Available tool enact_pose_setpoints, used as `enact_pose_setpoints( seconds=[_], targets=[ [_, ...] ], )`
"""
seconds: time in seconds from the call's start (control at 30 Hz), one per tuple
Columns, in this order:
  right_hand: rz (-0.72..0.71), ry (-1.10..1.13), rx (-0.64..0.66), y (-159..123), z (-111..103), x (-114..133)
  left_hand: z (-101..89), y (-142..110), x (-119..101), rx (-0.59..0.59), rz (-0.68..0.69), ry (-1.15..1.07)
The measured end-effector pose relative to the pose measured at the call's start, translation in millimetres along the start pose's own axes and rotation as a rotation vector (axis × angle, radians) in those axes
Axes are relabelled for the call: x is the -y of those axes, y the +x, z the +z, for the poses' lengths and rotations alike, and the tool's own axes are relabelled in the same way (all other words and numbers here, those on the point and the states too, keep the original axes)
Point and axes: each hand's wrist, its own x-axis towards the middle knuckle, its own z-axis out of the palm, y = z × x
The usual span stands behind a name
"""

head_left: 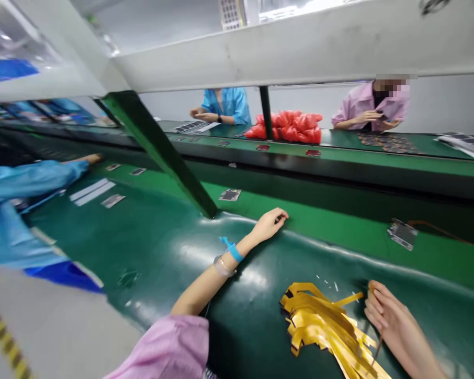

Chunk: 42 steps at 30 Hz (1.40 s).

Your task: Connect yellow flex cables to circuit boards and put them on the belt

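My left hand (269, 224) reaches forward to the raised edge of the green bench, beside the belt. Its fingers curl loosely, with a gap by the thumb, and I see nothing in them. A blue wrist strap (234, 251) and a clear bangle circle that wrist. At the lower right, my right hand (393, 318) is closed in a pinch on a thin amber flex cable (378, 347), seen nearly edge-on below the fingers. Just left of this hand lies a fanned pile of shiny gold flex cables (319, 318); one cable's end points toward the fingertips.
Small flat electronic modules (230, 195) lie on the green belt (319, 229); another module (403, 233) trails an orange strip. A slanted green post (161, 152) stands ahead. At left is a co-worker's blue sleeve (27, 184). Across the line, two people work near red bags (288, 126).
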Motion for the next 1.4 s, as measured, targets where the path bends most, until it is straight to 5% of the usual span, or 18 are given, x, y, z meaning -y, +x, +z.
enact_pose_setpoints(
  seconds=[0.33,0.57,0.67,0.73,0.83,0.9,1.0,1.13,1.4],
  targets=[
    [0.005,-0.067,-0.015,2,5,2,-122.0,20,93,-0.017,-0.363,0.278],
    [-0.027,-0.093,-0.014,-6,19,11,-161.0,32,86,-0.003,-0.395,0.252],
    [-0.100,-0.283,-0.058,-15,31,13,-151.7,28,53,-0.028,-0.309,0.155],
    [-0.149,-0.464,-0.090,-26,45,11,-127.7,13,16,-0.028,-0.246,0.056],
    [-0.262,-0.721,-0.091,-46,74,5,-75.9,-35,-57,0.041,-0.163,-0.339],
    [-0.326,-0.851,-0.046,-58,91,0,-46.6,-74,-104,0.213,-0.149,-0.639],
    [-0.395,-0.956,-0.017,-72,103,-7,-26.3,-118,-155,0.300,-0.117,-0.606],
    [-0.444,-0.999,-0.020,-81,98,-11,-26.8,-139,-178,0.310,-0.063,-0.528],
    [-0.587,-1.159,-0.002,-87,87,-21,-21.8,-143,-186,0.343,-0.064,-0.551]
  ],
)
